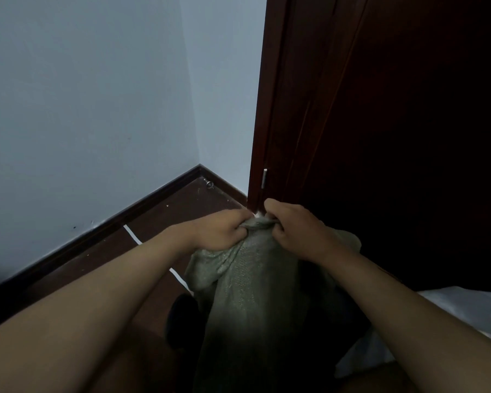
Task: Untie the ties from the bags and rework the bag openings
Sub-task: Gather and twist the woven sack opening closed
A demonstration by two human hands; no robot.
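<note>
A grey-green woven sack [247,282] stands upright on the floor in front of me, its top gathered into a bunched neck [260,224]. My left hand [221,231] grips the left side of that neck with curled fingers. My right hand [292,228] grips the right side the same way. A small bit of white [258,214] shows just behind the neck between my hands; I cannot tell whether it is a tie. The sack's lower part fades into shadow.
A dark wooden door [380,123] and its frame stand right behind the sack. A pale wall [82,109] with a dark skirting board runs along the left. A white bag [459,310] lies at the lower right. A white strip [133,236] crosses the brown floor.
</note>
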